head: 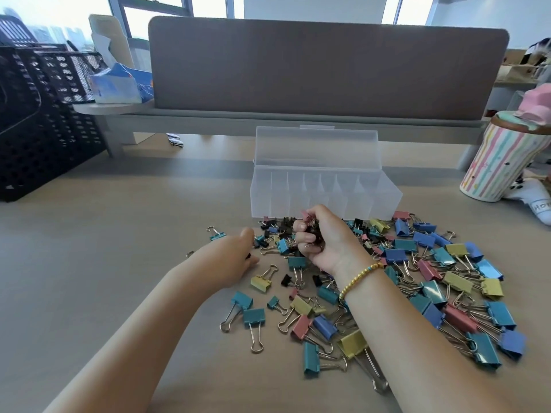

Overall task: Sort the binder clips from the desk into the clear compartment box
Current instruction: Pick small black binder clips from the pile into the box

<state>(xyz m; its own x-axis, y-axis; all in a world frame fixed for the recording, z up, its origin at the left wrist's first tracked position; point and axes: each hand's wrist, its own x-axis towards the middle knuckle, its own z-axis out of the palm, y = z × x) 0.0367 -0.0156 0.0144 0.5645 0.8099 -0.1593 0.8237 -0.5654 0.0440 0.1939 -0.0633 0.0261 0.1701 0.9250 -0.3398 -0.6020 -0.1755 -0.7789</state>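
Observation:
A heap of binder clips [423,281] in blue, teal, yellow, pink and black covers the desk in front of me. Behind it stands the clear compartment box [325,195] with its lid up; its compartments look empty. My right hand [322,236], with a yellow bead bracelet on the wrist, is curled into a fist round a handful of small clips, just in front of the box. My left hand [232,260] lies at the heap's left edge, fingertips among small black and teal clips; its fingers are mostly hidden behind the hand itself.
A black mesh organiser [38,114] stands at the left. A grey divider panel [325,67] on a low shelf runs behind the box. A striped cup [501,162] with a pink topper stands at the right. Bare desk [104,248] lies left of the heap.

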